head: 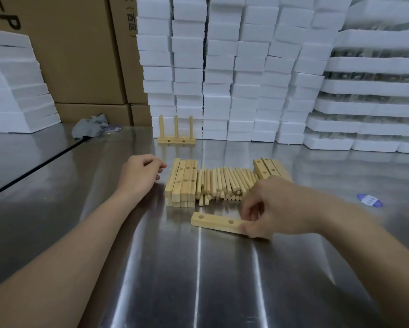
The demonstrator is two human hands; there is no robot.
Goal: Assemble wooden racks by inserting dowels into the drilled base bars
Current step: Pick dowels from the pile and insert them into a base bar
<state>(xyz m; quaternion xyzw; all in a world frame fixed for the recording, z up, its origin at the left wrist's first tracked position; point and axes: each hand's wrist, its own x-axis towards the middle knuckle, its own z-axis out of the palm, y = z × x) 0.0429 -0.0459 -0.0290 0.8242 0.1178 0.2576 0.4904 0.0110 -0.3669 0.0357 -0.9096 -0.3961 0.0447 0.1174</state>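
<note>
Our right hand (pixel 272 209) pinches the pale drilled wooden base bar (pixel 216 222), lower centre; our left hand (pixel 139 176) lies loosely curled, empty. We fear the bar skids on the shiny steel table (pixel 198 280).

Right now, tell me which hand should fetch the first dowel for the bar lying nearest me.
Left, probably. The right hand pinches the end of the base bar on the table, while the left hand holds nothing and sits close to the dowel pile.
</note>
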